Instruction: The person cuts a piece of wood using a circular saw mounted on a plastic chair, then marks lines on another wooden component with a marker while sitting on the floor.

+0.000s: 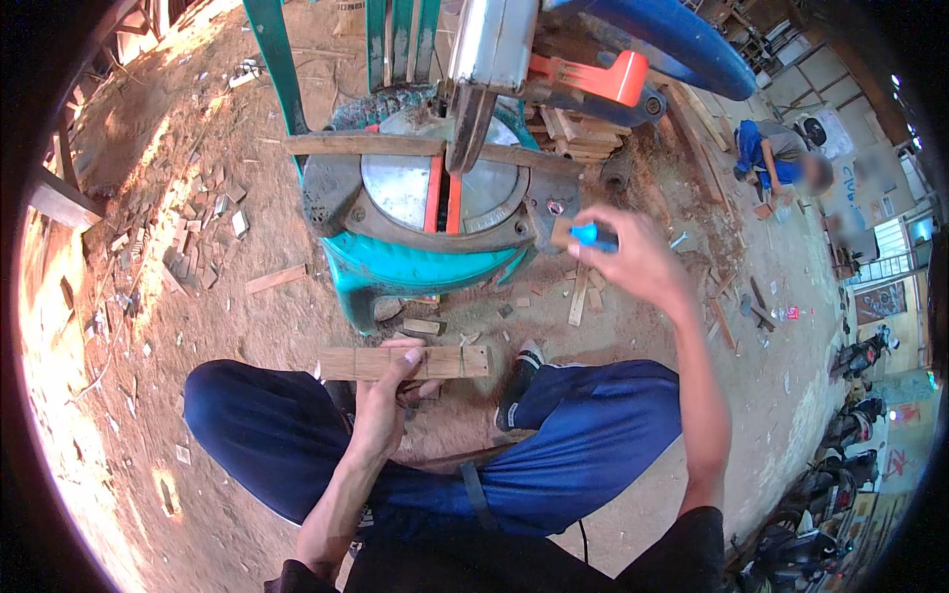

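Note:
My left hand (pixel 381 390) is closed round a short flat wooden board (pixel 450 363), held level above the ground between my knees. Dark lines cross the board's face, and small dark spots show near its right end. At the right end of the miter saw (pixel 326 188), my right hand (pixel 633 252) pinches a small blue-and-black object (pixel 585 235) whose kind I cannot make out. A small wooden piece (pixel 562 233) is right beside those fingertips; whether they hold it too is unclear. The saw's wooden fence strip (pixel 395 144) runs behind its round metal table (pixel 395 188).
The saw rests on a green plastic chair (pixel 405 262). Its orange handle (pixel 603 77) overhangs at the upper right. Wood offcuts (pixel 277 279) litter the ground, and stacked boards (pixel 583 133) lie behind the saw. Another person (pixel 771 158) crouches far right; motorcycles (pixel 830 494) line the right side.

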Motion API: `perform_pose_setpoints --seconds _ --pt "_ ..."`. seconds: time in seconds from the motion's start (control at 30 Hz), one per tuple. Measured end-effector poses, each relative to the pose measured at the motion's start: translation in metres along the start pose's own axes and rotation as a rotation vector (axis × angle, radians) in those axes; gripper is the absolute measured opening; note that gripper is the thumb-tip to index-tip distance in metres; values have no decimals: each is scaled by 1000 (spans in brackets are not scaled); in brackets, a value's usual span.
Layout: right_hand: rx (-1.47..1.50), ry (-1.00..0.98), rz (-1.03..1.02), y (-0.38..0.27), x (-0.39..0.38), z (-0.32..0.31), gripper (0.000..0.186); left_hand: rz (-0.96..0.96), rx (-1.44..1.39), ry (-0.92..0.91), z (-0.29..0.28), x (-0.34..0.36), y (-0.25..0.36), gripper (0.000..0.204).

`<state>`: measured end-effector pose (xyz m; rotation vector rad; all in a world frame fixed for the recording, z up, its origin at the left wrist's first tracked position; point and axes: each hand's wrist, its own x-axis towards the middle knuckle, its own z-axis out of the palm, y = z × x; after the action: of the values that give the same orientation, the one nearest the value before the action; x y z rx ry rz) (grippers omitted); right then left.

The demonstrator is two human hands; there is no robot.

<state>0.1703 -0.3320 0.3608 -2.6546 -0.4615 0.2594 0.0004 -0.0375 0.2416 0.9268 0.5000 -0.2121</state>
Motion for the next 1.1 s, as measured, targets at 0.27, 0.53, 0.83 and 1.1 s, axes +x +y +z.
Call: perform_pose_setpoints --seconds 0.27,0.53,0.83,1.1 --pt "47 374 0 21 38 32 45 27 -39 -52 -1 -3 3 28" --pt "287 -196 -238 -51 -15 59 59 174 111 -209 -7 -4 1 42" --pt "104 -322 -375 -65 -23 70 49 182 148 -325 -7 -9 7 50" --pt "71 -151 -356 -42 -16 44 50 788 363 115 -11 -7 29 98"
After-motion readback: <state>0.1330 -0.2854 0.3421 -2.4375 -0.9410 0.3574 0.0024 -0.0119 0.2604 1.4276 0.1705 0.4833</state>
